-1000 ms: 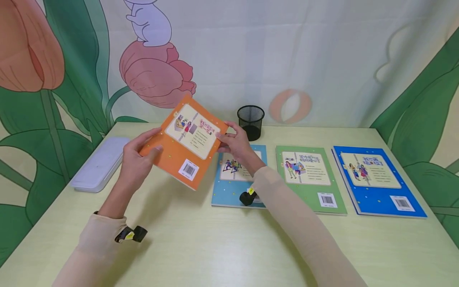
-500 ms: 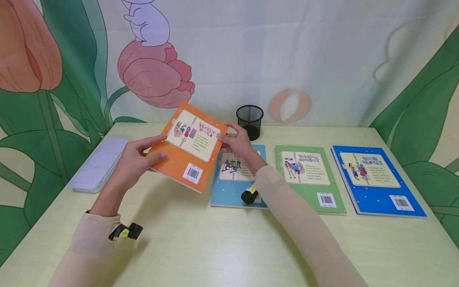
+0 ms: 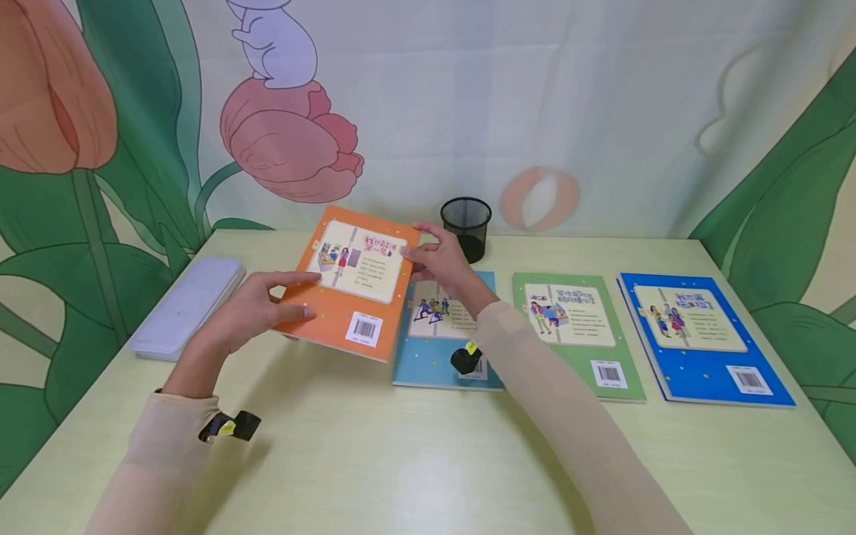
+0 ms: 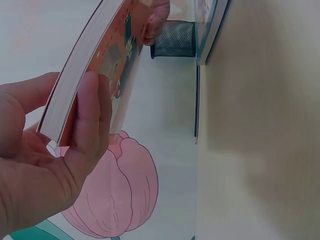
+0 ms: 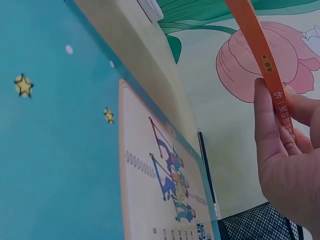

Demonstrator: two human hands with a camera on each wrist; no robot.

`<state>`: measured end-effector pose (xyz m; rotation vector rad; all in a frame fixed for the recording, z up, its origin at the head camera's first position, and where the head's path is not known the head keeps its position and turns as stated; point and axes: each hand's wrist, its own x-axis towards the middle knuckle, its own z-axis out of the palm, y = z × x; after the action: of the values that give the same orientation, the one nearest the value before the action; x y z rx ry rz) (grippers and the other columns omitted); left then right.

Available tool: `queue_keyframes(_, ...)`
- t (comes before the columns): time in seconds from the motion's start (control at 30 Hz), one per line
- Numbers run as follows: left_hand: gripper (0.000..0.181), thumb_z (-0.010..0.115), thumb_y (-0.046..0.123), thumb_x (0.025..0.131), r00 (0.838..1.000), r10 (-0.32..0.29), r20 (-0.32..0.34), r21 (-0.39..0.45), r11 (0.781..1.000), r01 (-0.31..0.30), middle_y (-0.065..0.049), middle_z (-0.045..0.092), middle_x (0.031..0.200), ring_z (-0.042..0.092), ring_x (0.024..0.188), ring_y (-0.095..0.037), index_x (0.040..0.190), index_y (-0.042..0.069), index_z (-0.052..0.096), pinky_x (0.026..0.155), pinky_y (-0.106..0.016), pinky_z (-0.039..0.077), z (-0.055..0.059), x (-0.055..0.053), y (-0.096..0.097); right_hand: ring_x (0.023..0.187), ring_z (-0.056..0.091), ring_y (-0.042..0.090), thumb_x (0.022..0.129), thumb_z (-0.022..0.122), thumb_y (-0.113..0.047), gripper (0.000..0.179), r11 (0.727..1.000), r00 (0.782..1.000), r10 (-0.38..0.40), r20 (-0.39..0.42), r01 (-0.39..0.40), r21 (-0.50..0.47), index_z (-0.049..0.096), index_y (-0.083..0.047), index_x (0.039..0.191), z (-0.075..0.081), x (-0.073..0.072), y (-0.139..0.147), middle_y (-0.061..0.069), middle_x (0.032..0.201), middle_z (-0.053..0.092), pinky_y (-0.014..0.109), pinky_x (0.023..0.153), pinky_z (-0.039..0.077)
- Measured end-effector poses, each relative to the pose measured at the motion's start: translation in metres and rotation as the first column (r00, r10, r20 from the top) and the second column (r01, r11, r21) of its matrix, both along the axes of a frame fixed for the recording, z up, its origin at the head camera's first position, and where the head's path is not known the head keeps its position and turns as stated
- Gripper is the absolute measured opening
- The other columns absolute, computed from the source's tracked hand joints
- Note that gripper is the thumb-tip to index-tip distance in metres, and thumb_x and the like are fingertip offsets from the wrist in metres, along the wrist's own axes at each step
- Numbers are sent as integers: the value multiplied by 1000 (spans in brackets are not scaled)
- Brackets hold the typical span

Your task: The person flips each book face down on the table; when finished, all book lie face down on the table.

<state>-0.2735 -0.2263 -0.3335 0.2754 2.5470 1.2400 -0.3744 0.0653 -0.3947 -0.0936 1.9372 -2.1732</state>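
An orange book (image 3: 341,297), its back cover with a barcode facing up, is held in the air by both hands. My left hand (image 3: 244,312) grips its left edge, with the thumb on the cover; in the left wrist view, fingers (image 4: 90,115) lie on the opposite cover from the thumb. At the right edge, my right hand (image 3: 444,264) pinches the book near its upper corner, and the right wrist view shows the orange spine (image 5: 265,60) between thumb and fingers. Below and right of it lies a light blue book (image 3: 428,360), partly covered by the right hand and wrist.
A green book (image 3: 568,364) and a dark blue book (image 3: 709,371) lie in a row to the right. Behind stands a black mesh pen cup (image 3: 466,223). A white case (image 3: 187,308) is at the left. A pencil (image 4: 197,107) lies towards the table's back edge.
The orange book has turned to stand straighter and its top edge has come down a little. My left hand has shifted slightly left and downward with its edge; the right hand keeps its hold.
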Motion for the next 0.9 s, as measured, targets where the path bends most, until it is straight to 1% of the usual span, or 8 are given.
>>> queue_keyframes(0.13,63,74,18,90,1000,-8,30,16,1000,8,-24,42,147,64,95,-25,148,12,49,75,-24,55,-5,-2,-3,67,71,20,94,69,-7,60,1000,1000,8,-4,-8,18,46,-22,147,1,-1,0,12,96,70,29,58,60)
queue_keyframes(0.3,64,73,15,91,999,-5,39,33,999,3,-24,43,146,63,100,-28,149,11,48,76,-23,56,-10,-5,-5,70,72,20,94,69,-9,60,999,1000,5,-10,-4,51,46,-24,147,0,-3,-2,15,103,71,32,62,61)
queue_keyframes(0.43,65,72,15,91,999,-1,39,17,1000,0,-25,41,148,59,106,-33,150,12,46,76,-22,55,-13,-6,-7,68,71,19,93,70,-9,62,998,1000,-3,-15,4,62,46,-23,148,-2,-4,-5,14,101,71,30,60,60)
queue_keyframes(0.57,66,72,15,92,999,9,46,2,1000,-9,-25,38,150,52,115,-37,151,13,44,78,-22,53,-16,-7,-8,67,70,18,92,70,-6,64,998,1000,-1,-11,2,60,45,-21,149,-4,-5,-8,15,98,70,28,57,60)
queue_keyframes(0.63,65,72,15,91,999,13,47,-1,1000,-13,-25,38,150,49,118,-38,151,13,45,78,-22,53,-19,-8,-10,70,71,19,92,70,-5,66,997,1000,18,-6,-18,73,43,-21,151,-4,-5,-10,16,99,70,31,60,61)
queue_keyframes(0.77,65,72,15,91,999,16,41,-17,1000,-16,-25,39,147,45,119,-37,151,11,45,78,-22,50,-23,-10,-13,76,71,19,93,69,-4,71,989,998,61,10,-61,131,38,-22,154,-3,-6,-12,18,103,69,36,71,62)
queue_keyframes(0.9,66,71,15,91,998,22,53,-42,999,-20,-25,39,146,41,123,-37,151,12,45,80,-24,48,-28,-12,-15,75,70,18,93,69,-4,72,983,997,72,29,-76,170,37,-20,155,-5,-9,-16,16,100,69,40,78,62)
